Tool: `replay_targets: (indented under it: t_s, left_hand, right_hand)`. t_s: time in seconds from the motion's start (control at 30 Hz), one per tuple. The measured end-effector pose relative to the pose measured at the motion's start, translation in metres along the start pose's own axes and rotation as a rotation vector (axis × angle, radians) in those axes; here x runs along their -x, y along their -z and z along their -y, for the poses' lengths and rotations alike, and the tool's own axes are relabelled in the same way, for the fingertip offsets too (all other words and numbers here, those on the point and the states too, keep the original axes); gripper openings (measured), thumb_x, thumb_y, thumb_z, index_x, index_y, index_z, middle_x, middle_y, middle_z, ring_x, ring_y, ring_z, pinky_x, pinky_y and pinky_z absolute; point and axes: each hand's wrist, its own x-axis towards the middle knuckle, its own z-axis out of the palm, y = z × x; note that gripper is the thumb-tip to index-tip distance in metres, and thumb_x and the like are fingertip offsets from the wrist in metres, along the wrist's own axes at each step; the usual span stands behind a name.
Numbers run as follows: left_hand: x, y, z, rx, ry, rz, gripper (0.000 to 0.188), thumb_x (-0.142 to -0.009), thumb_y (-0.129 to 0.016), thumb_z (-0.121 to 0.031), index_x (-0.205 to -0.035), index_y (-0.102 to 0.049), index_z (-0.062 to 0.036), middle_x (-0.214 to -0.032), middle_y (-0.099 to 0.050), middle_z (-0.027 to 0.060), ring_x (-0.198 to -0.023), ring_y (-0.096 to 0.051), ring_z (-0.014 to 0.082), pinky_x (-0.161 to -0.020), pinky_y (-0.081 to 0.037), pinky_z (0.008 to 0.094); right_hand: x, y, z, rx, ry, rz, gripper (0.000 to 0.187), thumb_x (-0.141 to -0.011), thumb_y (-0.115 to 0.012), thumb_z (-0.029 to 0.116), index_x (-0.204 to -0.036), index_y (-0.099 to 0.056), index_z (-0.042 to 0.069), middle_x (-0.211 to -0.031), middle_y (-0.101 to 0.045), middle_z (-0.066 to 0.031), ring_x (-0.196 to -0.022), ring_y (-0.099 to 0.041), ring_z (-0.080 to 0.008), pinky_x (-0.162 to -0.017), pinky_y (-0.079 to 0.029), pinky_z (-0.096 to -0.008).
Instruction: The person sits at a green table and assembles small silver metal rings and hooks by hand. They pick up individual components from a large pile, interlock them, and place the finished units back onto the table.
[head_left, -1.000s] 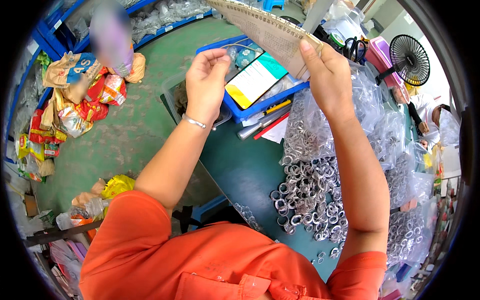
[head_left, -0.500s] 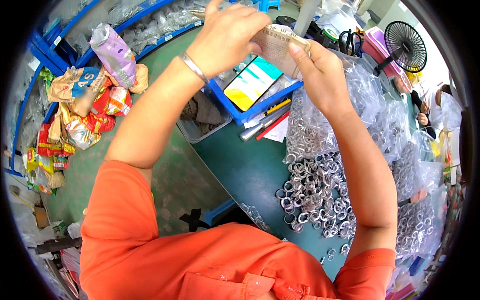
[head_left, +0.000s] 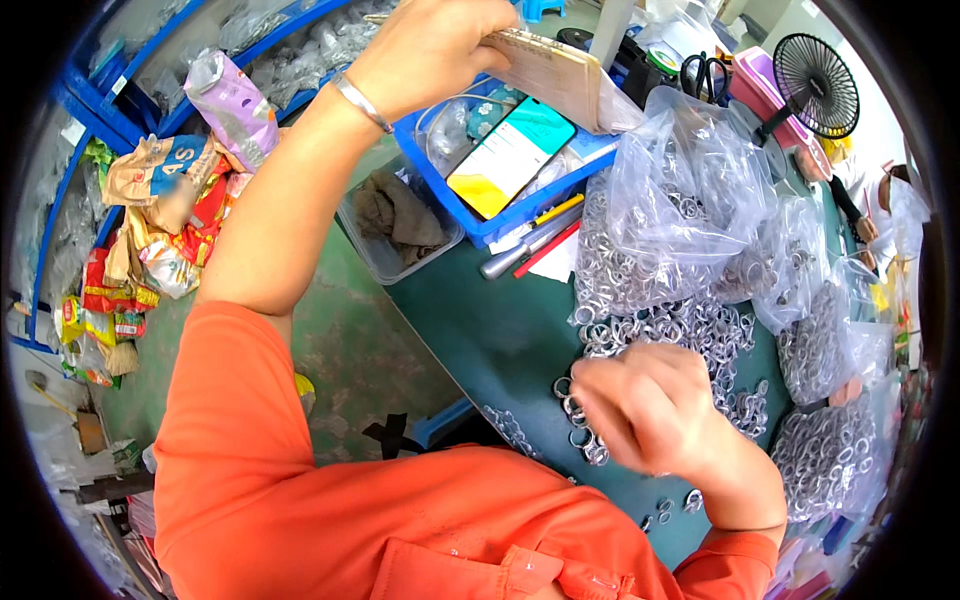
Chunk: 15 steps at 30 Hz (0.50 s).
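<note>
At the top of the view my left hand point(head_left: 440, 50) grips one end of a beige printed paper packet point(head_left: 550, 75), held tilted above a blue tray point(head_left: 480, 228). My right hand point(head_left: 645, 405) is low over a heap of silver metal rings point(head_left: 685, 325), its fingers curled in. It is slightly blurred, and whatever lies inside the fingers is hidden. A clear plastic bag of rings point(head_left: 625, 250) stands just beyond the heap. In the tray a phone with a lit screen point(head_left: 512, 155) leans at an angle.
Pens point(head_left: 540, 240) lie beside the tray, near a clear tub with a brown cloth point(head_left: 400, 225). More bagged rings point(head_left: 825, 440) line the right side, with a black fan point(head_left: 815, 85) behind. Colourful crumpled packets point(head_left: 150, 240) are piled at left. Another person's hand point(head_left: 866, 230) shows at far right.
My right hand has let go of the packet and come down toward me over the rings. My left hand keeps the packet, now a little farther left and more edge-on.
</note>
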Motion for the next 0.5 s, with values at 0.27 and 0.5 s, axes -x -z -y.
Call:
replay_targets:
  t_s: [0.27, 0.5]
  left_hand:
    - [0.010, -0.003, -0.005, -0.057, 0.017, -0.001, 0.016, -0.076, -0.071, -0.013, -0.088, -0.062, -0.0095, -0.082, -0.065, 0.0063, -0.081, -0.062, 0.0272, -0.102, -0.035, 0.0486]
    - [0.012, -0.007, -0.005, -0.072, 0.023, -0.016, 0.016, -0.076, -0.072, -0.013, -0.088, -0.062, -0.0097, -0.084, -0.066, 0.0062, -0.083, -0.062, 0.0273, -0.103, -0.035, 0.0474]
  right_hand:
    - [-0.055, 0.004, 0.092, -0.273, -0.128, -0.566, 0.013, -0.062, -0.059, 0.020, -0.061, -0.057, 0.008, -0.060, -0.057, -0.0041, -0.051, -0.055, -0.0174, -0.049, -0.043, -0.0272]
    - [-0.041, 0.015, 0.071, -0.545, 0.097, -0.294, 0.006, -0.071, -0.057, 0.002, -0.066, -0.061, 0.003, -0.064, -0.059, -0.0082, -0.053, -0.058, -0.0167, -0.043, -0.045, -0.0267]
